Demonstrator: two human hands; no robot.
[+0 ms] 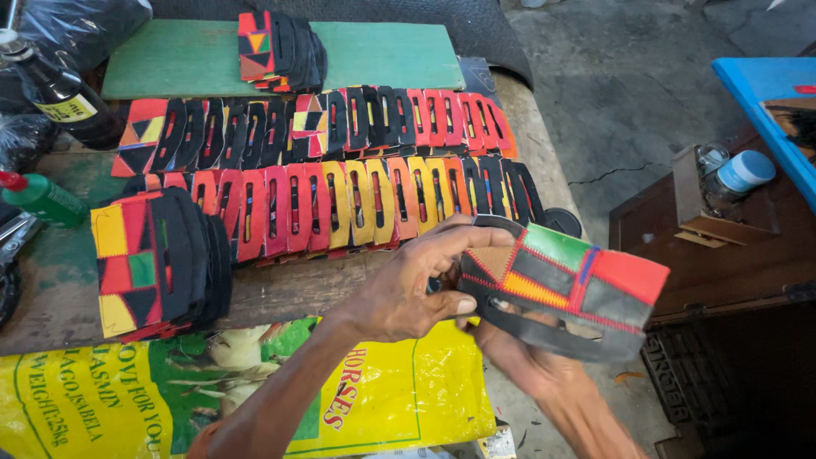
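You hold a patchwork leather piece, stitched from green, red, orange and dark panels with a black backing, just off the near edge of the counter, out over the floor. Your left hand is closed on its left end, thumb pressed on top and fingers curled over the edge; your right hand cups it from below, fingers wrapped under the black lining. This looks like the checking or shaping step on a single piece, and the next move seems to call for a firm pinch at the seam while both hands steady it. Behind it, rows of similar slotted pieces overlap across the counter, a stack of patchwork pieces sits to the left, another stack rests on a green board, and a yellow printed sack lies beneath your forearms.
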